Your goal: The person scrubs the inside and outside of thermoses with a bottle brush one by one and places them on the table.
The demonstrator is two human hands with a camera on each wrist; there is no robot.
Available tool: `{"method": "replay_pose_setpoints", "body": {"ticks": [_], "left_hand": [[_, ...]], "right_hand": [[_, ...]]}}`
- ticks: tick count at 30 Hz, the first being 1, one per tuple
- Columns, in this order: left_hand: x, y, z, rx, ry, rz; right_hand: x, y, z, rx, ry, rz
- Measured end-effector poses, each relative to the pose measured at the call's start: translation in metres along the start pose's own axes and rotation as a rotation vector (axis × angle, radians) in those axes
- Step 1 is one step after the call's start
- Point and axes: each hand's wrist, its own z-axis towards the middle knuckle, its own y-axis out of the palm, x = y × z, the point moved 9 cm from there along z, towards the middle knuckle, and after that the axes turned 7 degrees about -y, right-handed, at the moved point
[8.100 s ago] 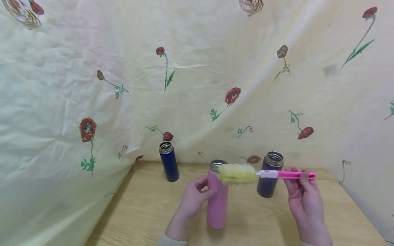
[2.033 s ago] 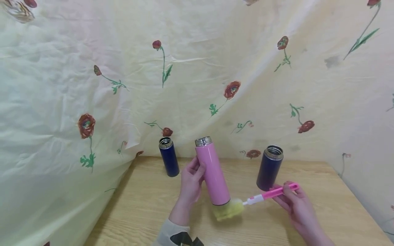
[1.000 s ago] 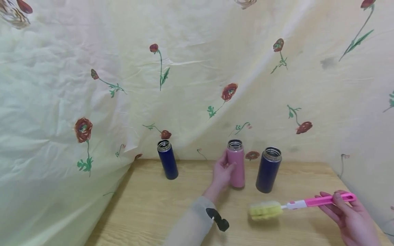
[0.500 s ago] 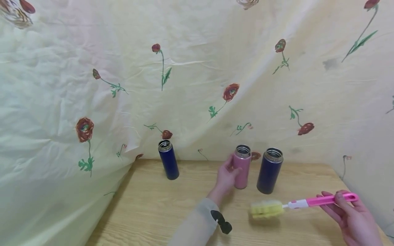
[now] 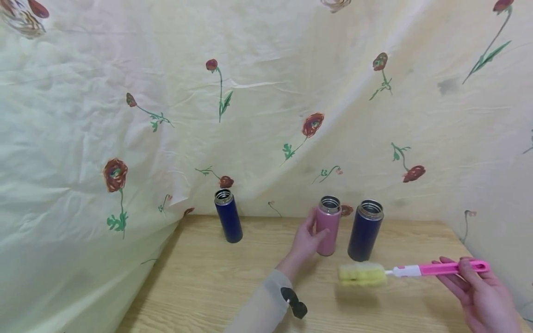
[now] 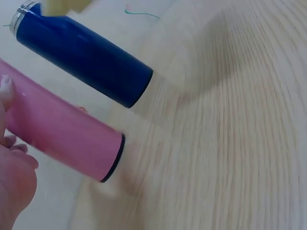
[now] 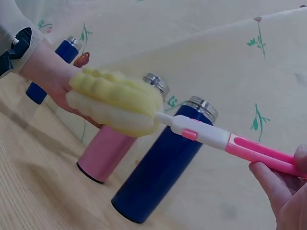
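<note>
My left hand (image 5: 307,238) grips a pink insulated bottle (image 5: 329,229) round its side, thumb in front. The bottle is upright at the back of the table, lidless, its steel mouth showing. Just right of it stands an open dark blue bottle (image 5: 364,233). A bottle brush (image 5: 433,269) with a yellow sponge head (image 7: 115,103) is in my right hand (image 5: 485,293), pinched by its pink handle. The brush lies level above the table, its head in front of the two bottles. In the left wrist view, only part of my left hand (image 6: 14,177) shows beside the pink bottle.
A second dark blue bottle (image 5: 229,217), also lidless, stands at the back left. Behind the wooden table (image 5: 200,277) hangs a cream cloth (image 5: 258,138) printed with red flowers, which also runs along the left side.
The pink bottle, earlier at the front middle, then lifted and tilted with the brush at its base, has moved back beside the right blue bottle. The brush has moved right and down.
</note>
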Motion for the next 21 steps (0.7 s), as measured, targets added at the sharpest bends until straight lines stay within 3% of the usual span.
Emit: {"method": "replay_pose_setpoints", "body": {"ticks": [3,6,13,17,21], "left_hand": [[0.002,-0.013,-0.008,-0.04,-0.001,0.041],[0.007,-0.034,-0.018,-0.058,0.04,0.081],[0.024,-0.107,-0.051,-0.051,0.212,0.217],[0.03,-0.152,-0.069,0.002,0.252,0.183],[0.035,-0.197,-0.084,0.121,0.269,0.115]], "right_hand": [[0.001,0.012,0.001,-0.047,-0.031,0.057],[0.002,0.027,0.002,-0.09,-0.074,0.078],[0.014,0.078,0.007,-0.199,-0.134,0.13],[0.024,0.104,0.008,-0.167,-0.113,0.077],[0.034,0.131,0.012,-0.171,-0.131,0.024]]}}
